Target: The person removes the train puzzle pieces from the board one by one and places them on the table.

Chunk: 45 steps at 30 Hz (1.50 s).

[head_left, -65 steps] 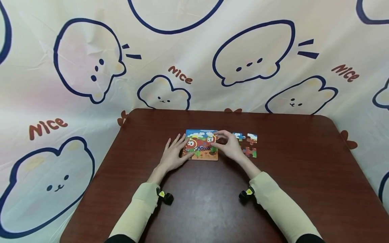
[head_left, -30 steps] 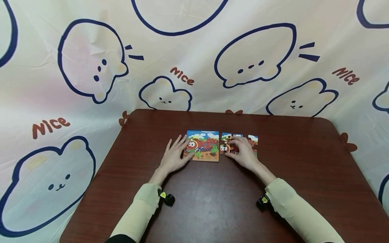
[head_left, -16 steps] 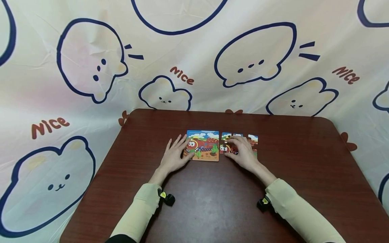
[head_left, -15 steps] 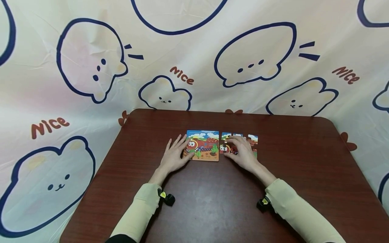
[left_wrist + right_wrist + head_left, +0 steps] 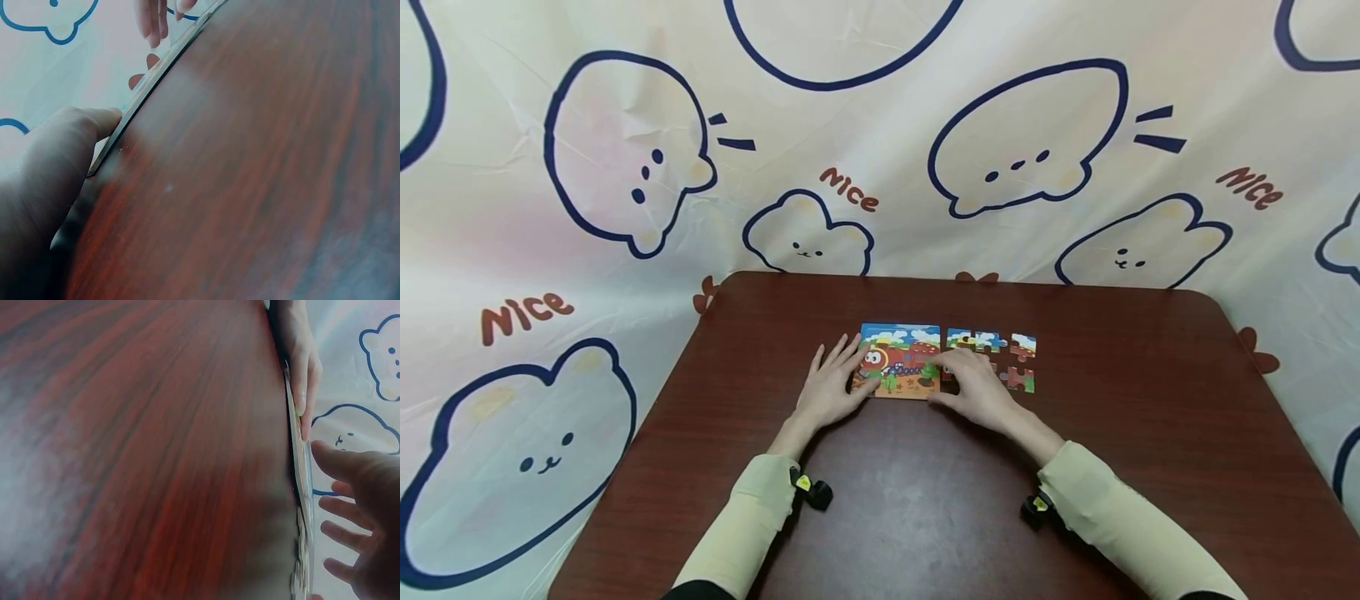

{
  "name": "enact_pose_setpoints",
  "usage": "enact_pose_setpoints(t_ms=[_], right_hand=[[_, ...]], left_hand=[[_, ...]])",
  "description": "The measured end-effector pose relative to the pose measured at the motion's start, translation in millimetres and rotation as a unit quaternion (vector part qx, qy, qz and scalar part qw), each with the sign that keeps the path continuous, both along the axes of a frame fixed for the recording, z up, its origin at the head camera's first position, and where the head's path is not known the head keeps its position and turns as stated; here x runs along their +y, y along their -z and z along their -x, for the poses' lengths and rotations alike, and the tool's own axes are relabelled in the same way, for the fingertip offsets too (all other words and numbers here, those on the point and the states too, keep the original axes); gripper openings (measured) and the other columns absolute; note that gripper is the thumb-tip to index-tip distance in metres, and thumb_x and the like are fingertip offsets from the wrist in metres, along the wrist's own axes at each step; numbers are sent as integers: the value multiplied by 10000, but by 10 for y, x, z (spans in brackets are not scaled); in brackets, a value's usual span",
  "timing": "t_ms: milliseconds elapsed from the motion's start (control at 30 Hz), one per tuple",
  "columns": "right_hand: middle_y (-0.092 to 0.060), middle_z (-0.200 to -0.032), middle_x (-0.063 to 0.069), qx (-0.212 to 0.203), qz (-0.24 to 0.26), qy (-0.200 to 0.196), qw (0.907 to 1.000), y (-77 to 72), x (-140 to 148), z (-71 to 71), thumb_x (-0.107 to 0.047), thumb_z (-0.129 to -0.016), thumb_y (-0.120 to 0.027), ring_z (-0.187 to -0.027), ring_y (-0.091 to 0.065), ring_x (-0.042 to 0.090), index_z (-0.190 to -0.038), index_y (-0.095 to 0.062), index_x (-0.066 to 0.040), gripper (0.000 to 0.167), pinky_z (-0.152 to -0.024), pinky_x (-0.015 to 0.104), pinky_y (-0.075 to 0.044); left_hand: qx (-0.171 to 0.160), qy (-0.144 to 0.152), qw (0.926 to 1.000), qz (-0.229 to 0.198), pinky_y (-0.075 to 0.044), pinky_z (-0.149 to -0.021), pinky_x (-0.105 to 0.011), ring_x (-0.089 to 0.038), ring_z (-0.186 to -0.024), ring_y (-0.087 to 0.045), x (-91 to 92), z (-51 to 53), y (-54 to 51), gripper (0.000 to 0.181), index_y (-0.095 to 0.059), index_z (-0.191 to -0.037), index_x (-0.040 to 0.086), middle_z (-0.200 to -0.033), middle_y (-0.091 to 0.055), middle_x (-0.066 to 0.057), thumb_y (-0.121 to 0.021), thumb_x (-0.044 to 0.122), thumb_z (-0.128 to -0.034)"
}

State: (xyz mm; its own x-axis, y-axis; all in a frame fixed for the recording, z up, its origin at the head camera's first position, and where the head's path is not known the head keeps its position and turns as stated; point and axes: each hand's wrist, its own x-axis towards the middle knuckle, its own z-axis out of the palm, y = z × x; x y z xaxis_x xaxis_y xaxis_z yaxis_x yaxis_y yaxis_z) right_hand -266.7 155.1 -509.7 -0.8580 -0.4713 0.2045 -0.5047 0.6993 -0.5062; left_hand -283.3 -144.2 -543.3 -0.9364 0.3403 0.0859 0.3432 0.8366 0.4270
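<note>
A colourful jigsaw board point(image 5: 902, 384) with a red caterpillar picture lies flat on the table. My left hand point(image 5: 829, 387) rests on its left edge, fingers spread; in the left wrist view my left thumb point(image 5: 69, 134) touches the board's near edge. At the board's right side is my right hand point(image 5: 977, 392), partly covering the pieces under it. The right wrist view shows these right-hand fingers point(image 5: 347, 536) apart, with nothing seen between them. Beside the board lie loose jigsaw pieces, including a sky piece point(image 5: 988, 341), a corner piece point(image 5: 1024, 345) and a red-green piece point(image 5: 1019, 379).
The brown wooden table point(image 5: 895, 492) has rounded far corners. Behind it hangs a pale cloth point(image 5: 895, 150) printed with blue outlined bears. A small black camera point(image 5: 816, 496) hangs at my left wrist, another wrist camera point(image 5: 1033, 511) at my right.
My right hand moved from over the board to the loose pieces, taking a caterpillar-face piece there and letting it go. It then shifted back left to the board's edge. My left hand stayed.
</note>
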Motion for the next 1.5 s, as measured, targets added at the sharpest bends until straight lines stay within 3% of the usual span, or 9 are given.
enact_pose_setpoints(t_ms=[267, 467, 767, 900, 1100, 1300, 1500], right_hand=[[-774, -1322, 107, 190, -433, -127, 9988, 18, -84, 13, -350, -920, -912, -1241, -631, 318, -1403, -727, -85, 581, -1018, 568, -492], [-773, -1299, 120, 262, -529, 46, 9982, 56, -103, 37, -339, -899, -932, -1225, -616, 320, -1386, -734, -75, 589, -980, 542, -484], [-718, -1274, 178, -435, -173, 244, 9986, 24, -156, 91, -248, -889, -948, -1284, -579, 397, -1432, -691, 8, 653, -1100, 634, -470], [-701, -1282, 192, -607, -68, 236, 9979, 24, -162, 98, -235, -894, -943, -1300, -566, 400, -1436, -692, 14, 647, -1118, 623, -463], [-678, -1274, 182, -677, -18, 276, 9973, 55, -170, 107, -242, -896, -941, -1263, -551, 373, -1421, -717, -16, 614, -1055, 569, -485], [-645, -1319, 185, -816, 180, 440, 9955, 76, -186, 85, -225, -888, -948, -1280, -545, 385, -1433, -699, -68, 619, -1044, 591, -477], [-705, -1258, 144, -966, 402, 457, 9935, 39, -222, 47, -187, -919, -916, -1236, -601, 354, -1473, -669, -120, 610, -1009, 596, -433]], left_hand=[[-37, -74, 10000, 17, -60, -1411, -630, -275, -1738, -202, 40, 17, 10, 780, -405, -1720, 214, -1829, -300, -14, -610, 588, -1067], [-55, -194, 9998, -25, -52, -1416, -618, -253, -1739, -197, 68, 28, 3, 804, -419, -1713, 222, -1826, -302, -4, -620, 625, -1047], [-4, -286, 9995, -111, -62, -1416, -619, -248, -1737, -205, 69, 32, 18, 865, -430, -1706, 221, -1814, -329, -22, -664, 669, -1004], [27, -282, 9995, -151, -69, -1414, -626, -255, -1734, -216, 63, 23, 18, 868, -441, -1701, 215, -1809, -340, -28, -676, 669, -998], [31, -292, 9994, -158, -69, -1414, -626, -255, -1733, -222, 53, 19, 36, 874, -449, -1698, 218, -1808, -344, -24, -679, 680, -992], [-2, -281, 9995, -127, -65, -1413, -629, -255, -1737, -205, 49, 20, 46, 875, -432, -1706, 221, -1814, -329, -21, -673, 678, -999], [20, -247, 9995, -174, -63, -1414, -625, -259, -1735, -212, 34, 15, 38, 870, -434, -1704, 217, -1813, -332, -21, -675, 669, -1001]])
